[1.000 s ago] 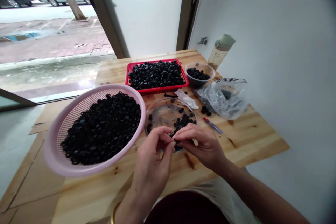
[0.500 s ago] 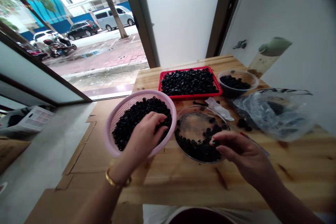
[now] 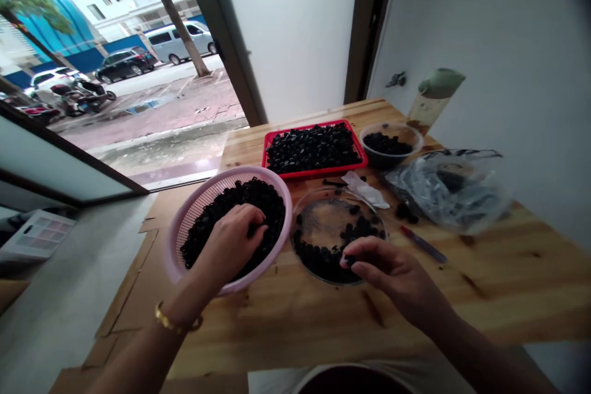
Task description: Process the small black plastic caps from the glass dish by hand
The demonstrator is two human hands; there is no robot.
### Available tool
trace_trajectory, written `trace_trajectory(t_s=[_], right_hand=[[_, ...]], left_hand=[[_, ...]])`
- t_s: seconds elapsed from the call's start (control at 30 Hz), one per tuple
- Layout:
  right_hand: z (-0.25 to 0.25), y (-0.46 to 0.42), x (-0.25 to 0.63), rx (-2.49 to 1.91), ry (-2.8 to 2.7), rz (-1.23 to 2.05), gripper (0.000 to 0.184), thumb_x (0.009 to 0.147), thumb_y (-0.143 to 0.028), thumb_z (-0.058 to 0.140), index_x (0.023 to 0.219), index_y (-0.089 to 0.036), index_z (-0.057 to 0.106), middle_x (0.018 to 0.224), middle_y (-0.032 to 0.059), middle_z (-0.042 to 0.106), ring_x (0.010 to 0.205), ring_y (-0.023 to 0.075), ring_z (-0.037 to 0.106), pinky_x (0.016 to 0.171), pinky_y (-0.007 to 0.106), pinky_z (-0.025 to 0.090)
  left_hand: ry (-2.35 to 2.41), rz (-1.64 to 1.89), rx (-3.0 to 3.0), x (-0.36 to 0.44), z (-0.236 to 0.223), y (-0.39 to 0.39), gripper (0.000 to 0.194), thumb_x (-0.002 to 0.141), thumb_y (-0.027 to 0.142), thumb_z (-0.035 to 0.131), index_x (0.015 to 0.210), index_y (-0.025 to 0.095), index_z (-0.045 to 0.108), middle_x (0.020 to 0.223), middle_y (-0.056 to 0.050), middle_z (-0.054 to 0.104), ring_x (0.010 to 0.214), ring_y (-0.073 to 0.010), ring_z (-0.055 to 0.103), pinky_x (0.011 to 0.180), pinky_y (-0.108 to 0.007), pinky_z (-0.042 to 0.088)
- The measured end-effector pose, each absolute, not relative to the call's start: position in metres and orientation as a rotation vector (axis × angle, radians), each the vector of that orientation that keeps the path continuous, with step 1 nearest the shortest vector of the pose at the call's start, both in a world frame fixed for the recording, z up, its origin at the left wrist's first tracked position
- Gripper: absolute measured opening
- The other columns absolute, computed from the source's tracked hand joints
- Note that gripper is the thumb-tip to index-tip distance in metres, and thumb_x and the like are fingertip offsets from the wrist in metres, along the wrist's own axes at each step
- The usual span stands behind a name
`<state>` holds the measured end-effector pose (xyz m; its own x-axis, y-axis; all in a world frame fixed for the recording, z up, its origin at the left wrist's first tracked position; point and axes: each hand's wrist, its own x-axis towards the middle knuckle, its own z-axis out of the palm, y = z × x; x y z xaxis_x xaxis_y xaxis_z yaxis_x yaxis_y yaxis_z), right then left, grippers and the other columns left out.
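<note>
My left hand (image 3: 228, 243) reaches into the pink colander (image 3: 189, 212), its curled fingers buried in the heap of small black pieces (image 3: 258, 200). What its fingers grip is hidden. My right hand (image 3: 392, 271) hovers at the near rim of the clear round dish (image 3: 323, 209), thumb and fingertips pinched on one small black piece (image 3: 349, 260). The dish holds a crescent of the same black pieces (image 3: 323, 255) along its near side.
A red tray (image 3: 314, 172) full of black pieces sits at the back of the wooden table (image 3: 462, 295). Beside it are a small bowl (image 3: 390, 144), a crumpled clear bag (image 3: 450, 191), a green-capped bottle (image 3: 434, 95), a screwdriver (image 3: 422, 244) and white paper (image 3: 364, 189).
A second ago both hands were pinched together over the dish. The left hand has since moved into the pink colander, and the right hand stays at the dish. The camera swung left.
</note>
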<state>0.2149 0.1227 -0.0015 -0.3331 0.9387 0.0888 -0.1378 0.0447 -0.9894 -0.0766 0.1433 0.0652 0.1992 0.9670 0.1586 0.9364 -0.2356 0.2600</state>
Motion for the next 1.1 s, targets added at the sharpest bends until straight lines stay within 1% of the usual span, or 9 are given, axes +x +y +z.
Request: trace_trajectory(t_s=[0.07, 0.17, 0.23, 0.4, 0.53, 0.63, 0.7, 0.97, 1.1], right_hand=[[0.003, 0.121, 0.210, -0.759, -1.382, 1.449, 0.015, 0.090, -0.038, 0.078, 0.097, -0.024, 0.078, 0.091, 0.0058, 0.081, 0.083, 0.0198, 0.076, 0.073, 0.028, 0.061], [0.007, 0.119, 0.202, -0.630, -1.452, 1.372, 0.010, 0.093, -0.027, 0.074, 0.104, -0.026, 0.075, 0.103, 0.0056, 0.082, 0.093, 0.0200, 0.076, 0.079, 0.030, 0.060], [0.007, 0.117, 0.200, -0.626, -1.563, 1.266, 0.013, 0.094, -0.022, 0.072, 0.106, -0.026, 0.074, 0.106, 0.0060, 0.081, 0.091, 0.0193, 0.075, 0.074, 0.029, 0.058], [0.000, 0.116, 0.207, -0.682, -1.711, 1.059, 0.016, 0.093, -0.020, 0.072, 0.107, -0.025, 0.074, 0.103, 0.0063, 0.080, 0.081, 0.0175, 0.071, 0.065, 0.027, 0.053], [-0.005, 0.113, 0.217, -0.779, -1.535, 1.278, 0.013, 0.095, -0.028, 0.072, 0.107, -0.024, 0.075, 0.093, 0.0047, 0.079, 0.081, 0.0171, 0.071, 0.069, 0.026, 0.055], [-0.010, 0.110, 0.217, -0.763, -1.284, 1.474, 0.014, 0.093, -0.034, 0.076, 0.103, -0.024, 0.076, 0.092, 0.0041, 0.079, 0.086, 0.0172, 0.073, 0.077, 0.027, 0.058], [-0.012, 0.109, 0.215, -0.718, -1.147, 1.556, 0.015, 0.090, -0.034, 0.079, 0.100, -0.025, 0.075, 0.091, 0.0028, 0.079, 0.082, 0.0156, 0.073, 0.078, 0.027, 0.059], [-0.013, 0.111, 0.210, -0.686, -0.995, 1.684, 0.016, 0.087, -0.032, 0.083, 0.097, -0.022, 0.075, 0.081, 0.0008, 0.076, 0.055, 0.0083, 0.055, 0.057, 0.022, 0.051], [-0.016, 0.112, 0.209, -0.735, -0.927, 1.737, 0.022, 0.084, -0.036, 0.085, 0.097, -0.022, 0.074, 0.079, 0.0001, 0.074, 0.053, 0.0071, 0.050, 0.051, 0.019, 0.044]], left_hand=[[1.702, 0.657, 2.352, -0.056, 0.068, 0.123, 0.011, 0.090, 0.018, 0.063, 0.081, 0.023, 0.058, 0.088, -0.003, 0.071, 0.077, -0.0197, 0.067, 0.070, -0.030, 0.051], [1.596, 0.827, 2.359, -0.024, 0.064, 0.099, 0.009, 0.089, 0.015, 0.065, 0.093, 0.022, 0.060, 0.082, -0.001, 0.069, 0.071, -0.0173, 0.068, 0.064, -0.026, 0.050], [1.556, 0.884, 2.380, -0.008, 0.058, 0.092, 0.015, 0.088, 0.012, 0.066, 0.098, 0.021, 0.060, 0.083, -0.001, 0.069, 0.072, -0.0176, 0.068, 0.065, -0.026, 0.051], [1.457, 1.006, 2.340, 0.012, 0.043, 0.091, 0.016, 0.087, 0.007, 0.066, 0.094, 0.021, 0.064, 0.084, -0.002, 0.069, 0.076, -0.0174, 0.067, 0.069, -0.027, 0.052], [1.416, 1.145, 1.898, 0.025, 0.030, 0.091, 0.014, 0.086, 0.012, 0.073, 0.096, 0.021, 0.069, 0.081, 0.000, 0.067, 0.071, -0.0144, 0.064, 0.066, -0.024, 0.053], [1.334, 1.226, 1.573, 0.035, 0.021, 0.089, 0.011, 0.086, 0.016, 0.074, 0.096, 0.021, 0.073, 0.083, -0.001, 0.068, 0.074, -0.0143, 0.066, 0.067, -0.022, 0.055], [1.287, 1.266, 1.457, 0.039, 0.016, 0.088, 0.011, 0.086, 0.017, 0.075, 0.096, 0.021, 0.076, 0.086, -0.002, 0.070, 0.077, -0.0143, 0.067, 0.068, -0.021, 0.055], [1.184, 1.243, 1.232, 0.037, 0.004, 0.086, 0.016, 0.086, 0.019, 0.076, 0.102, 0.023, 0.079, 0.089, -0.003, 0.076, 0.081, -0.0152, 0.070, 0.073, -0.022, 0.060], [1.164, 1.309, 1.242, 0.038, -0.005, 0.087, 0.023, 0.088, 0.018, 0.075, 0.109, 0.027, 0.077, 0.094, -0.002, 0.076, 0.086, -0.0150, 0.072, 0.077, -0.023, 0.061]])
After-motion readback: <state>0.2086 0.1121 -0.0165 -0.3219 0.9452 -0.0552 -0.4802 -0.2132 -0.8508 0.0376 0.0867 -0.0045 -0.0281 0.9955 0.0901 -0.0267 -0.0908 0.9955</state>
